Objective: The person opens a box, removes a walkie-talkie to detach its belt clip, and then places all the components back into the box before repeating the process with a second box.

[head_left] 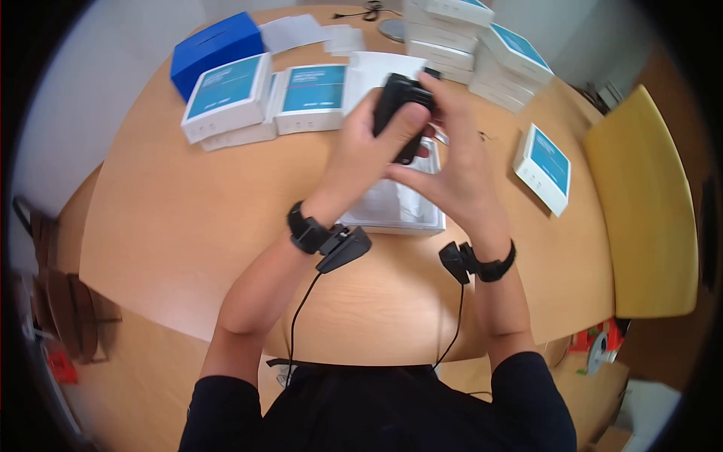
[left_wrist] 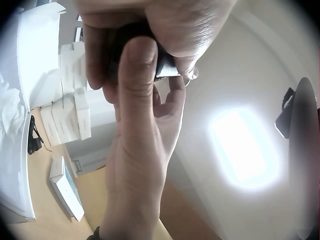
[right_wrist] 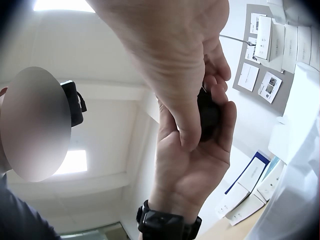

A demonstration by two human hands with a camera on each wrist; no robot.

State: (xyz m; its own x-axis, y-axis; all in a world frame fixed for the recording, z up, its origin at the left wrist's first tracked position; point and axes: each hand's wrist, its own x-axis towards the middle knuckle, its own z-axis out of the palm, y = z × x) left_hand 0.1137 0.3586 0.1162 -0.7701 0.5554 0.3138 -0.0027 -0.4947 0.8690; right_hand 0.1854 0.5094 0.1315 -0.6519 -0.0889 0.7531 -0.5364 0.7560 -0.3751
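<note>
A black device [head_left: 395,102] is held up above an open white box [head_left: 399,215]. My left hand [head_left: 360,154] grips it, thumb across its near face. From the other side my right hand [head_left: 465,169] holds it with fingers around its upper end. In the left wrist view, the right thumb lies along the dark device [left_wrist: 131,37] under my left hand [left_wrist: 170,20]. The right wrist view has the device [right_wrist: 209,115] between both hands, largely covered by fingers. Clear wrapping shows inside the box.
White-and-teal boxes [head_left: 312,98] stand at the back left beside a blue box [head_left: 217,53]. More boxes are stacked [head_left: 506,75] at the back right. A single box [head_left: 544,169] lies on the right, near a yellow chair [head_left: 644,211]. Papers [head_left: 294,33] and a cable lie at the back.
</note>
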